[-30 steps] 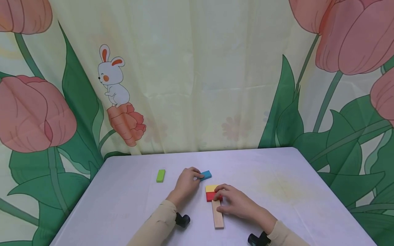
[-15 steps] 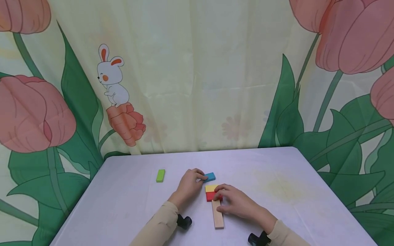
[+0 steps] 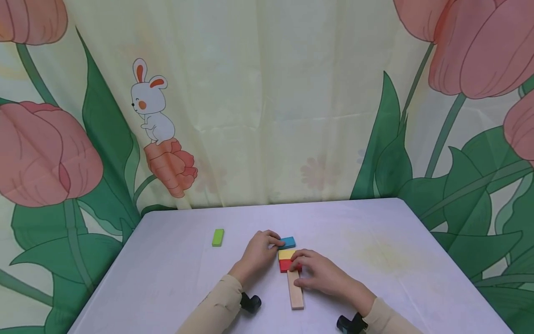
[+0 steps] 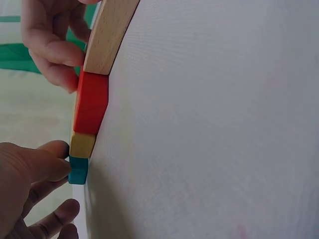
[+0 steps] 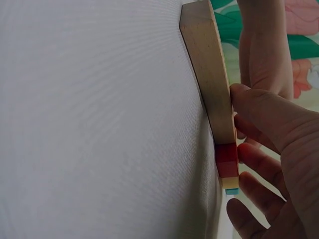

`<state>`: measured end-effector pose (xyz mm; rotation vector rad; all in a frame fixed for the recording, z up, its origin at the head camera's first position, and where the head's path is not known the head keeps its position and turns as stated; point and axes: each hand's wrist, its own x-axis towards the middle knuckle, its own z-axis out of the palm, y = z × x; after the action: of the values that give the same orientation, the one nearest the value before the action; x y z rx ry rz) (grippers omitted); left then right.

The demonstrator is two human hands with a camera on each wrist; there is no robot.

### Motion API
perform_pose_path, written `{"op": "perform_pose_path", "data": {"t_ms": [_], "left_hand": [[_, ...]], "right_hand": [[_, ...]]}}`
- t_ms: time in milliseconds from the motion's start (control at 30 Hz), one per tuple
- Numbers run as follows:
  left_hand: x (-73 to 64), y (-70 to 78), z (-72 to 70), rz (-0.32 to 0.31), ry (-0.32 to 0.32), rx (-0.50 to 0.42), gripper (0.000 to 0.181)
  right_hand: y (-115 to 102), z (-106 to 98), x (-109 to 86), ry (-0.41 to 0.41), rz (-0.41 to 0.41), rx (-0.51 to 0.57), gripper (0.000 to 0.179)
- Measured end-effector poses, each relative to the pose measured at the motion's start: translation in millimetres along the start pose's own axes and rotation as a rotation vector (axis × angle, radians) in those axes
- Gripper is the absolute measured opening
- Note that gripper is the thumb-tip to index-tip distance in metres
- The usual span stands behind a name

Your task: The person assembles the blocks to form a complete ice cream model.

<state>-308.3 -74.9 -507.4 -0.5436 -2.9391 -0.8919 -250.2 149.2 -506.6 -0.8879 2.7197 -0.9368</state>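
In the head view, several flat wooden blocks form a column on the table. My left hand [image 3: 259, 250] pinches the left end of a blue block [image 3: 288, 242] at the column's far end. Just nearer lie a yellow block [image 3: 286, 254] and a red block [image 3: 285, 266], long sides together. A longer plain wood block [image 3: 295, 292] runs from the red one toward me. My right hand [image 3: 323, 273] rests over the column: in the right wrist view its thumb [image 5: 254, 102] is on the plain block, and other fingertips are at the red and yellow ones.
A green block [image 3: 218, 237] lies apart, toward the table's far left. The white-covered table [image 3: 167, 273] ends at a curtain [image 3: 267, 116] printed with tulips and a rabbit. Each wrist carries a small black camera [image 3: 251, 304].
My left hand has slid the blue block to the right and slightly nearer, so it now sits right behind the yellow block. My right hand has stayed in place.
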Motion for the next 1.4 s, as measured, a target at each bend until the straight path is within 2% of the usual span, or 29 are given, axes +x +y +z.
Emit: {"op": "perform_pose_path", "data": {"t_ms": [500,633,733,867,933,1000,1167,1400], "left_hand": [[-2.9,0.7,0.9,0.006,-0.003,0.019,0.017],[-5.3,1.1,0.8,-0.001,-0.011,-0.002,0.02],[-9.2,1.6,0.9,-0.038,-0.006,-0.048,0.027],[-16.4,4.1,-0.6,-0.133,0.044,-0.187,0.037],[-19.5,6.2,-2.4,-0.184,0.061,-0.265,0.038],[-21.7,8.4,-4.6,-0.218,0.06,-0.318,0.037],[-24.4,12.6,-9.4,-0.276,0.014,-0.397,0.039],[-25.3,12.0,-8.9,-0.287,-0.027,-0.443,0.043]], "right_hand": [[-1.5,-0.2,1.2,-0.012,-0.007,-0.01,0.022],[-2.8,-0.8,3.1,-0.001,0.001,-0.037,0.026],[-3.6,-0.5,4.7,0.063,0.055,-0.016,0.025],[-4.2,0.8,8.0,0.225,0.208,0.101,0.022],[-3.8,1.4,10.5,0.292,0.28,0.16,0.027],[-3.4,1.8,13.1,0.325,0.337,0.202,0.035],[-2.7,2.9,18.9,0.312,0.409,0.254,0.046],[-5.0,5.0,22.6,0.278,0.411,0.251,0.045]]}}
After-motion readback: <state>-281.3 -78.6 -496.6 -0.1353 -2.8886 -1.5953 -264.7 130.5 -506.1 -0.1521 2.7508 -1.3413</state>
